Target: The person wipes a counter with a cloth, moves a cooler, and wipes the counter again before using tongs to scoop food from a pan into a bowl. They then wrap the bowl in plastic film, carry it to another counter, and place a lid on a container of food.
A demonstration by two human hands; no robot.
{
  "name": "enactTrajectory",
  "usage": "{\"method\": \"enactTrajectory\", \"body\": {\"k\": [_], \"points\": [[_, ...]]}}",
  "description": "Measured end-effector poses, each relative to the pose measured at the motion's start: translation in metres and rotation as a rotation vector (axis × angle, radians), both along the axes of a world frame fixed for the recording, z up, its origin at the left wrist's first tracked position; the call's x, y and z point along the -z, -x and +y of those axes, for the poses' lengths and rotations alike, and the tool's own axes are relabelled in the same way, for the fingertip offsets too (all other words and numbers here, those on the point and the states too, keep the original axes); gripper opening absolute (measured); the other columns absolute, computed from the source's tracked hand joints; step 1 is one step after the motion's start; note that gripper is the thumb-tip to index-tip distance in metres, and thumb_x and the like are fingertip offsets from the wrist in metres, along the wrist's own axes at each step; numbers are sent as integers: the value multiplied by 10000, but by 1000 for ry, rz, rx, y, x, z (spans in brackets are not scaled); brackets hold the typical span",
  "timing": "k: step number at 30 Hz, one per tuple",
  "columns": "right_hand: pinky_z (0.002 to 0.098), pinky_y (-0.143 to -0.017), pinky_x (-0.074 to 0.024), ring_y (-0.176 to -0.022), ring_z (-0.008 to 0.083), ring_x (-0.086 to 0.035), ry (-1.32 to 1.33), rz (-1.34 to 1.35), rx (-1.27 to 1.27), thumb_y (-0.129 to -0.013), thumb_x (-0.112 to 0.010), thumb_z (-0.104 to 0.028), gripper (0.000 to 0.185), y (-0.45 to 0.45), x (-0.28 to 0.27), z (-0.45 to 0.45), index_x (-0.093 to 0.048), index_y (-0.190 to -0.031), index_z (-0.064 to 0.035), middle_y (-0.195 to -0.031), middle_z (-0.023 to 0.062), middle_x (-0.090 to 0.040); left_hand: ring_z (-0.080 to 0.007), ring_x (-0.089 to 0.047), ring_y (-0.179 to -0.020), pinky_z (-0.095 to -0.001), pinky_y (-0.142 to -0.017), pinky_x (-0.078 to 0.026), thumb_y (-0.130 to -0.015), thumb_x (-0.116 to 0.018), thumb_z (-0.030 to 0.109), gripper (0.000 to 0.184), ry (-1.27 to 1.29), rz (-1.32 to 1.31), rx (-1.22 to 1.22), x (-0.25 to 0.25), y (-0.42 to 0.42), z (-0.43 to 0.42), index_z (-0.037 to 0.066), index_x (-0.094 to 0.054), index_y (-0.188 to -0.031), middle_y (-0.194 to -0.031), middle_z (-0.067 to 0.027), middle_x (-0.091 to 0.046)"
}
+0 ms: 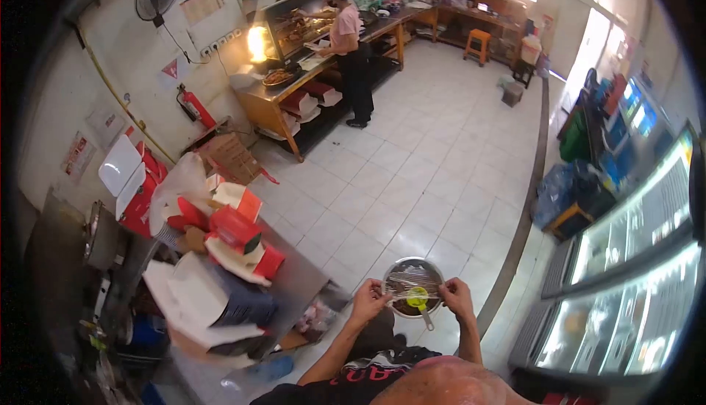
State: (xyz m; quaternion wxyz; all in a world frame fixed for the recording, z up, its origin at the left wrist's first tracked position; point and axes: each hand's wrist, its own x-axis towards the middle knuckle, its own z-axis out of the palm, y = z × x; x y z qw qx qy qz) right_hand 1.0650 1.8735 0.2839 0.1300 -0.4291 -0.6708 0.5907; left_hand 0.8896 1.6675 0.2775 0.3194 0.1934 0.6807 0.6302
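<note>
A round metal bowl [412, 262] with dark brown contents is in front of me at the bottom centre. Clear wrinkled plastic [410, 280] stretches across its opening. My left hand [370, 300] is closed, pinching the plastic at the bowl's left side. At the right side, my right hand [457, 299] pinches the plastic's other end. A yellow-green scoop [418, 296] shows at the bowl's near part, its handle pointing down past the rim. Whether my fingers also touch the rim, and what the bowl rests on, I cannot tell.
Folded cartons and red boxes [239, 228] crowd a metal table [305, 276] on the left. Glass-door fridges [625, 309] line the right. A person [346, 34] in a pink shirt stands at a food counter [276, 96]. An orange stool [477, 43] stands far back.
</note>
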Motion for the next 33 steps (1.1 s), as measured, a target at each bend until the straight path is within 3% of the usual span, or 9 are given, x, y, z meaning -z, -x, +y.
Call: {"method": "enactTrajectory", "body": {"k": [7,10,12,15,20,25,28,31,33], "points": [[285,-478,-480,-558,128,-580,-96,-71,-182,-840,-681,-104,138,233,49,236,-596,-862,2,-659,58,-609,-76,-568,-656,-231,-557,-494,-782,-784,27,325,-18,-72,-145,26,206,213,-4,-545,-999,-794,-21,-577],[290,-471,-474,-550,128,-577,-20,-63,-71,-837,-683,-101,137,306,40,335,-595,-860,1,-653,63,-605,-74,-570,-666,-235,-530,-493,-791,-776,37,314,-23,-72,-45,44,302,336,3,-543,-999,-787,-21,-568],[292,-456,-476,-530,134,-574,-153,-40,-8,-834,-677,-85,134,336,44,404,-585,-859,9,-657,78,-606,-69,-569,-665,-232,-520,-493,-797,-772,45,310,49,38,52,40,364,413,8,-543,-1004,-782,-19,-562],[282,-437,-471,-516,132,-567,-75,28,159,-834,-665,-61,122,401,3,501,-572,-855,14,-654,80,-604,-91,-600,-689,-241,-542,-514,-808,-761,53,321,11,-84,226,15,448,543,12,-536,-1034,-838,-44,-588],[269,-421,-465,-496,124,-545,-42,74,295,-811,-640,-30,95,516,44,695,-555,-835,6,-646,57,-578,-72,-582,-671,-234,-512,-519,-811,-758,46,316,-43,-42,357,36,575,757,19,-523,-1021,-833,-23,-563],[285,-421,-456,-486,118,-529,-216,-26,207,-787,-647,-54,110,666,79,907,-550,-811,-7,-624,37,-554,-77,-564,-667,-230,-532,-502,-797,-764,29,319,9,-153,234,44,707,933,45,-529,-1012,-801,-8,-551],[301,-479,-432,-543,113,-516,-310,-119,70,-778,-684,-114,172,783,10,1002,-547,-747,-14,-617,24,-531,-91,-574,-715,-243,-588,-506,-781,-769,6,360,-17,-89,109,35,796,1009,56,-519,-1035,-849,-21,-554],[275,-472,-416,-556,96,-508,-54,13,-94,-837,-669,-63,129,903,-30,1098,-553,-801,-21,-657,10,-539,-94,-578,-718,-237,-606,-487,-807,-729,-26,322,-63,-135,-57,13,879,1080,41,-511,-1033,-848,-24,-583],[265,-462,-416,-551,90,-509,-69,26,-183,-843,-669,-59,127,984,-29,1156,-551,-819,-19,-663,9,-541,-94,-569,-704,-238,-600,-481,-807,-729,-25,320,-85,-124,-143,2,941,1129,45,-510,-1029,-845,-24,-581]]}}
